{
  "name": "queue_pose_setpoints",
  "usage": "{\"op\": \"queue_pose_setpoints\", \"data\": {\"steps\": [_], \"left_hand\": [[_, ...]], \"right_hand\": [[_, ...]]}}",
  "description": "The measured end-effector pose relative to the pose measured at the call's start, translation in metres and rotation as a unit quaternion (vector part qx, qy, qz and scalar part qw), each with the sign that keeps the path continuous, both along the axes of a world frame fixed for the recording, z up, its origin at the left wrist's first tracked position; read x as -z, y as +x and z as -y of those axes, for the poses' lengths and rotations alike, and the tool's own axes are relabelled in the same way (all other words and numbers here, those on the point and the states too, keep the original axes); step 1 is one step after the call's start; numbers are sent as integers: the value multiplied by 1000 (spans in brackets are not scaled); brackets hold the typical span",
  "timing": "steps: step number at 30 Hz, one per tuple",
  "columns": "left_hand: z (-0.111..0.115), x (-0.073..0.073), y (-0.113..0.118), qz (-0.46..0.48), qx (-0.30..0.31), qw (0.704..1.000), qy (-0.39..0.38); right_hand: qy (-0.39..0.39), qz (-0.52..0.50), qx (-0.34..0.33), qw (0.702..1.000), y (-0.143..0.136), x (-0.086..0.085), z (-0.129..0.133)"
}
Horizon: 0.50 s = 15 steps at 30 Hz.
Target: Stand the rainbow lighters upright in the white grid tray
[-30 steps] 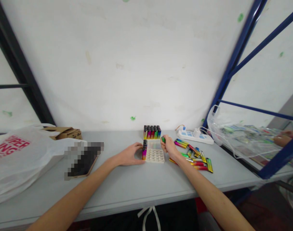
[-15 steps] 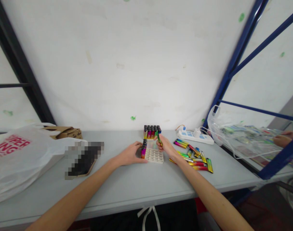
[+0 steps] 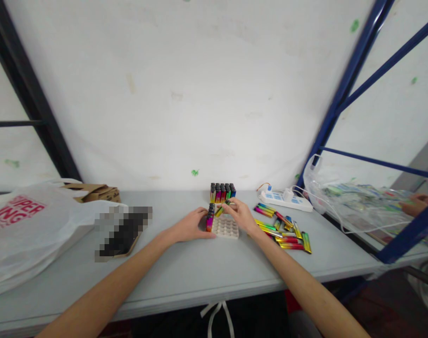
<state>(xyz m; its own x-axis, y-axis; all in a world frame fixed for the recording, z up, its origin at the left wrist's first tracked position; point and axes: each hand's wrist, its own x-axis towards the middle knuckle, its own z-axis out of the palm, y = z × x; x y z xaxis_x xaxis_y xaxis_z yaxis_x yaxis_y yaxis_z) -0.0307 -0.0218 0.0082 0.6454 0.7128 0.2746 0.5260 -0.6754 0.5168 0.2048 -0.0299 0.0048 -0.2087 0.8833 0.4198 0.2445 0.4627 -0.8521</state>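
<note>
A white tray [image 3: 228,228] with rows of small cells lies on the table. Along its left side stands a row of colourful lighters [image 3: 209,222] with black tops. My left hand [image 3: 191,226] grips the tray's left side, thumb at the front corner and fingers behind the row. Between the fingertips of my right hand [image 3: 241,213] is a yellow-green lighter [image 3: 219,211], tilted above the back of the tray. Loose lighters [image 3: 287,234] lie in a heap to the right of my right forearm. Behind the tray stands a block of upright lighters [image 3: 222,192] in rows.
A white power strip [image 3: 286,200] with cables lies by the wall. On the left are a phone [image 3: 124,234], partly pixelated, a white plastic bag [image 3: 34,225] and cardboard [image 3: 96,192]. Beyond the blue frame [image 3: 335,108], another person's hands [image 3: 416,205] are near plastic-wrapped goods.
My right hand has brought the lighter leftward over the tray, towards the standing row, and tilted it. My left hand has stayed in place.
</note>
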Motion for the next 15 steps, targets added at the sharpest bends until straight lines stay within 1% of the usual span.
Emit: {"op": "queue_pose_setpoints", "data": {"steps": [4, 6, 12, 15], "left_hand": [[-1, 1, 0, 7, 5, 1000, -3], [-2, 2, 0, 11, 8, 1000, -4], [1, -1, 0, 8, 5, 1000, 1], [2, -3, 0, 3, 1, 1000, 1]], "right_hand": [[52, 107, 41, 992, -1, 0, 1], [69, 130, 43, 988, -2, 0, 1], [101, 174, -1, 980, -8, 10, -2], [111, 197, -17, 974, -9, 10, -1]]}}
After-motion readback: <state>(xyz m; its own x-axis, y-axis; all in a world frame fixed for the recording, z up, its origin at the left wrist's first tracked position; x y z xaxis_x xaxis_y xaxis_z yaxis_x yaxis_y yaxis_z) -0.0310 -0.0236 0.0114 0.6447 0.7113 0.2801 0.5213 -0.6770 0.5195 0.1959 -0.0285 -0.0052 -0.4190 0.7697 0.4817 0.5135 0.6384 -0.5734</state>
